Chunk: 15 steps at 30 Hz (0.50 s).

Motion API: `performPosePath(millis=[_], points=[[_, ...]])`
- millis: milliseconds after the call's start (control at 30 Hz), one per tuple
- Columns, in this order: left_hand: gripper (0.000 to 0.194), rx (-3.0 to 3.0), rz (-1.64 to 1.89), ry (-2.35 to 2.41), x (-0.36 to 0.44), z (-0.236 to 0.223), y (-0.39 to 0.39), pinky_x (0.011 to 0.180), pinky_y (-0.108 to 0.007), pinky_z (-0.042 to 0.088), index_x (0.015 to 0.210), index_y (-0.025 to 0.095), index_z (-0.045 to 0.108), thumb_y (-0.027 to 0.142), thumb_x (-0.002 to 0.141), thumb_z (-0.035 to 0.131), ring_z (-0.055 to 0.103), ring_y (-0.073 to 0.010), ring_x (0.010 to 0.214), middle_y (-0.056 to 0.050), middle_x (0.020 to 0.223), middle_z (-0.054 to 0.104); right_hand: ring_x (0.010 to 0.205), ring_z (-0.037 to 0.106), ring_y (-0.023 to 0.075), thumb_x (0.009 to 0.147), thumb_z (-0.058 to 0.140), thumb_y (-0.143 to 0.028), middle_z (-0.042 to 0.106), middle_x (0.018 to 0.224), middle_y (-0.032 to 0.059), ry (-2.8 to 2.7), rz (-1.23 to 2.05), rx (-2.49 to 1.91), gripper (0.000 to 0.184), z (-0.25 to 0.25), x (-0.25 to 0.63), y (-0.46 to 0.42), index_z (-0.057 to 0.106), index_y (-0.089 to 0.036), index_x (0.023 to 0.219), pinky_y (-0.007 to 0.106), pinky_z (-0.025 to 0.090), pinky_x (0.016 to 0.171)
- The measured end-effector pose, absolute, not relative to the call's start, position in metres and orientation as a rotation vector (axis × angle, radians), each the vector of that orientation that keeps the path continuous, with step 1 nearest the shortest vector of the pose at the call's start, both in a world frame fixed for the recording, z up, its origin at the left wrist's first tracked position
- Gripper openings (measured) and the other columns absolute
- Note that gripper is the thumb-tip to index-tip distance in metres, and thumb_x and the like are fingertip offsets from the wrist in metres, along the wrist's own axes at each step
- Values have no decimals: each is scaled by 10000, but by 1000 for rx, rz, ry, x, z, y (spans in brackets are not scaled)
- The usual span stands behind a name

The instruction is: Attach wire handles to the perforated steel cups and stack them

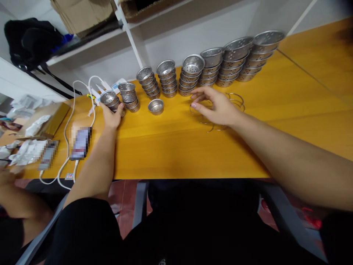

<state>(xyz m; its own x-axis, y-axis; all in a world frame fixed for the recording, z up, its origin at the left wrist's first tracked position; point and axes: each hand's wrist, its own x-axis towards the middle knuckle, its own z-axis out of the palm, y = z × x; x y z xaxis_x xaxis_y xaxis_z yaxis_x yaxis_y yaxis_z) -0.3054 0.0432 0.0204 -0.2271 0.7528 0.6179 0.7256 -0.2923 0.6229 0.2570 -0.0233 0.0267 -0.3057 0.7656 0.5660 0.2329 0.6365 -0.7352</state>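
Observation:
My left hand (111, 117) is wrapped round the leftmost stack of perforated metal cups (108, 97), thumb on its right side; the other fingers are mostly hidden. Close by on the right stands another stack of perforated cups (127, 96). A single low metal cup (156, 106) sits in front of the row. My right hand (216, 106) is open, thumb and fingers apart, with nothing seen between them. It hovers over or beside thin wire rings (236, 99), which it partly covers. Nearest its fingertips is a stack of perforated cups (190, 77).
Wider cup stacks (234, 60) continue to the right along the wall. On the left lie a phone (80, 143), white cables (66, 136), a power strip (118, 85) and a cardboard box (51, 119). Another person's arm (22, 206) is at lower left. A shelf (91, 42) runs above.

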Motion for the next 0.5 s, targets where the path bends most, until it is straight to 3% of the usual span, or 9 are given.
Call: performPosePath(millis=[200,333,500], points=[[1191,1945,1571,1800,-303,17,35,1654,-693,436,1668,243,467,956,841,943,689,-450,1792,-296,1748,717,1290,926,435,1115,896,-899,921,1463,141,-1898,705,-805,705,29,258,-25,872,-341,1545,723,752,1300],[1289,1910,1610,1762,-295,16,36,1656,-725,440,1613,249,494,1103,755,938,707,-481,1769,-288,1687,756,1272,919,422,1111,926,-836,930,1424,137,-1892,706,-798,649,30,256,-25,874,-324,1507,699,763,1271],[1372,1904,1603,1705,-297,15,35,1576,-752,554,1589,293,551,1211,647,943,789,-488,1670,-251,1677,774,1241,917,427,1117,927,-807,937,1373,143,-1879,712,-781,600,29,256,-25,885,-321,1466,718,762,1245]])
